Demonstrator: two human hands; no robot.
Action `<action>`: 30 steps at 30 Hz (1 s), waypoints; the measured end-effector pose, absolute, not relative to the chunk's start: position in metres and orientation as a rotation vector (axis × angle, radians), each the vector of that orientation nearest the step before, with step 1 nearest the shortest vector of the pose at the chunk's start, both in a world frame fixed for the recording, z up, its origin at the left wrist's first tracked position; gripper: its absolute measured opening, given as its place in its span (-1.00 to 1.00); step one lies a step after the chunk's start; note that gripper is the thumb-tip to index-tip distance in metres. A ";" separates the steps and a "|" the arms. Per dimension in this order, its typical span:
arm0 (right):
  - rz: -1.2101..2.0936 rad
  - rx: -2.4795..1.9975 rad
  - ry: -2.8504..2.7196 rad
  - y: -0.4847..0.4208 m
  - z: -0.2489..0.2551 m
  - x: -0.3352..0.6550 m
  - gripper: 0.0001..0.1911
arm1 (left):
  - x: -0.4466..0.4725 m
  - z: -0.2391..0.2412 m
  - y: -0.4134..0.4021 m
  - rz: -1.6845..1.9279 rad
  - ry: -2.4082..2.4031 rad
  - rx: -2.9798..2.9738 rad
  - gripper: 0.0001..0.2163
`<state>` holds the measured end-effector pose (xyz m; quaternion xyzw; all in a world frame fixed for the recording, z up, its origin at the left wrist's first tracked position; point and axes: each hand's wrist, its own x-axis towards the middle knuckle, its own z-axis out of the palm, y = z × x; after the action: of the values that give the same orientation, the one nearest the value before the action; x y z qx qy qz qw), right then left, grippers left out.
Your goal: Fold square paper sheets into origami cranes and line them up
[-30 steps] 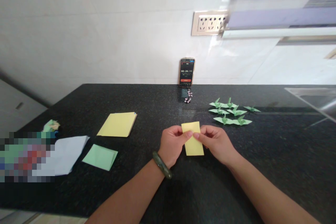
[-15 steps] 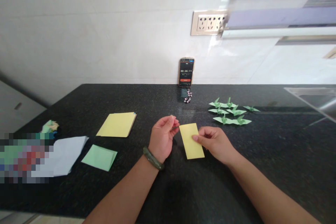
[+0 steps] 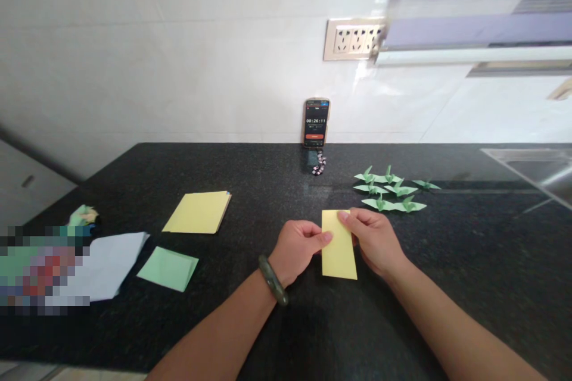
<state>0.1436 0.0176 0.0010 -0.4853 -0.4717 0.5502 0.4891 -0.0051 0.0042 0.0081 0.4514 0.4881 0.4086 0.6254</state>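
A folded yellow paper (image 3: 338,248) lies lengthwise on the black countertop (image 3: 250,178) in front of me. My left hand (image 3: 297,248), with a dark green bangle on its wrist, pinches the paper's left edge with thumb and curled fingers. From the right, my right hand (image 3: 375,239) grips the paper, its fingertips resting on the top corner. Both hands are closed on the sheet.
A stack of yellow paper (image 3: 198,212), a green sheet (image 3: 168,268) and white paper (image 3: 109,263) lie to the left. Several green paper cranes (image 3: 388,189) sit at the right back. A phone (image 3: 316,122) showing a timer leans on the wall. A sink (image 3: 536,171) is far right.
My left hand, which had let go and lifted half a second ago, is back pinching the paper's left edge. The paper has shifted slightly right and nearer, and my right hand slid toward its top.
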 end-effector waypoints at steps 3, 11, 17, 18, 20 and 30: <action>1.305 -1.163 -1.127 0.019 0.000 0.145 -0.61 | -0.005 0.006 0.005 0.963 1.119 0.982 -0.77; 1.476 -1.197 -1.217 0.018 0.003 0.146 -0.75 | -0.009 0.006 0.009 1.021 0.951 0.822 -0.78; 1.513 -1.046 -1.252 0.020 0.000 0.149 -0.86 | -0.009 0.011 0.008 1.042 0.889 0.796 -0.81; 1.505 -1.018 -1.293 0.020 0.000 0.150 -0.88 | -0.009 0.011 0.008 1.050 0.894 0.798 -0.84; 1.461 -0.957 -1.386 0.020 0.000 0.153 -0.89 | -0.010 0.011 0.009 1.067 0.896 0.783 -0.87; 0.769 -0.873 -1.841 0.024 0.002 0.159 -0.69 | -0.011 0.012 0.008 0.760 0.898 0.809 -0.67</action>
<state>0.1594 0.0239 0.0023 -0.3551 -0.7491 0.3128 0.4636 -0.0114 0.0082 0.0124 0.3710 0.4118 0.3486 0.7558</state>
